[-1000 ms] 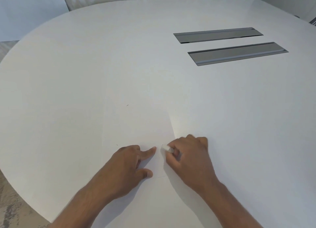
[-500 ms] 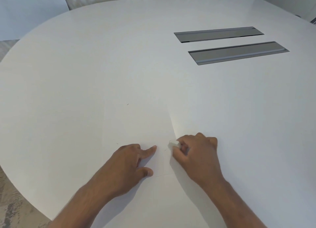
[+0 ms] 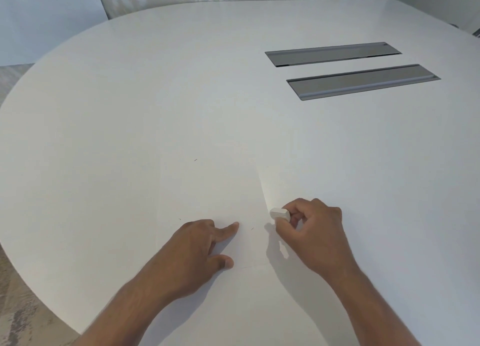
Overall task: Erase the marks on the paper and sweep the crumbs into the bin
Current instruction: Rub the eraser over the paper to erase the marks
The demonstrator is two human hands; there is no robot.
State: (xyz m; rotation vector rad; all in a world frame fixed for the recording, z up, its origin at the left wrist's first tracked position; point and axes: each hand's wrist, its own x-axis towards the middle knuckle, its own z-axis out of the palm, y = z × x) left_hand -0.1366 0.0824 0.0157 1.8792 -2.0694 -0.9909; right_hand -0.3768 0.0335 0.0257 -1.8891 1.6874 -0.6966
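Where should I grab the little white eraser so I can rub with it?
Probably pinch the eraser by its back half, fingers on its long sides, coming from the right as the right hand does. It is a short block, so that leaves its free end poking out toward the paper.

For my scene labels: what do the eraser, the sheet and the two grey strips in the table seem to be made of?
The eraser, pinched in the right hand, looks like matte rubber or vinyl; its side seems ribbed. The sheet looks like thin matte paper, flat with a fine edge. The grey strips look like brushed metal, given their soft sheen, though plastic is possible.
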